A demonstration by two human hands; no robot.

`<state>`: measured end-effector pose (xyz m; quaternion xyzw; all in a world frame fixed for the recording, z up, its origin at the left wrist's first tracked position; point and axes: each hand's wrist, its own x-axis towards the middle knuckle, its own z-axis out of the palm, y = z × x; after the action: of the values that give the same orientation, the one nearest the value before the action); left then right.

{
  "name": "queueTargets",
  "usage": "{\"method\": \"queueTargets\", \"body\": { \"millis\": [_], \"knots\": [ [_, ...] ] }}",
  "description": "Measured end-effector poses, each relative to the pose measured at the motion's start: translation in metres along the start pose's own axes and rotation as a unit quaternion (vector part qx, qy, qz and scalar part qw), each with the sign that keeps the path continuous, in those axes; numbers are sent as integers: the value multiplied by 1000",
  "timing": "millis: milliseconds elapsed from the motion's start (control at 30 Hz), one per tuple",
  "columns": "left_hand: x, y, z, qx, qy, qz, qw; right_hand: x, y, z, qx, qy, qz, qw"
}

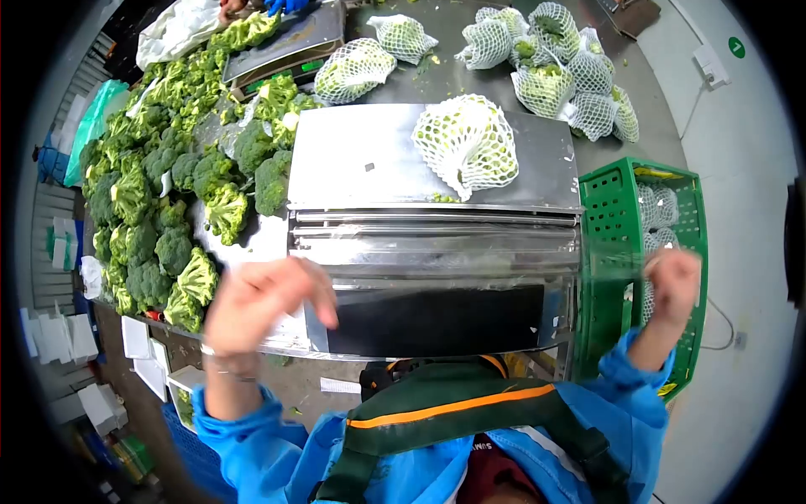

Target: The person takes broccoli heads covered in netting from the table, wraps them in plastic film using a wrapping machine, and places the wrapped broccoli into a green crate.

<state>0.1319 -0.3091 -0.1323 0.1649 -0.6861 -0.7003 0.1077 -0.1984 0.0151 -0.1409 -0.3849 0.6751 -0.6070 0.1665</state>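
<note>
Clear plastic film (pixel 609 260) stretches across the front of a metal wrapping machine (pixel 353 168). At its right end, my right hand (pixel 674 281) is closed on the film, above a green crate. My left hand (pixel 264 298), somewhat blurred, is by the machine's front left corner. Its fingers curl down, pinching what looks like the film's left side; the exact contact is hard to see. A broccoli head in a white foam net (pixel 468 144) lies on the machine's metal top, beyond both hands. The dark front plate (pixel 437 321) lies between my hands.
Loose broccoli (pixel 172 248) is heaped on the left of the table. Netted heads (pixel 546 88) stand at the back right, two more near a scale (pixel 285 42). The green crate (pixel 606 210) on the right holds netted pieces. Another person's blue-gloved hand (pixel 287 5) shows at the top.
</note>
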Motion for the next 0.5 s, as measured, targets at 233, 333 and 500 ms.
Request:
{"method": "queueTargets", "body": {
  "millis": [233,333,500],
  "knots": [
    [208,-60,-64,617,13,322,718,181,111,50,-144,-76,-45,986],
    [225,-100,-55,598,-106,311,731,173,139,78,-307,-269,-197,892],
    [245,-119,-15,315,-119,258,905,157,167,128,-173,-246,-194,934]
  ]
}}
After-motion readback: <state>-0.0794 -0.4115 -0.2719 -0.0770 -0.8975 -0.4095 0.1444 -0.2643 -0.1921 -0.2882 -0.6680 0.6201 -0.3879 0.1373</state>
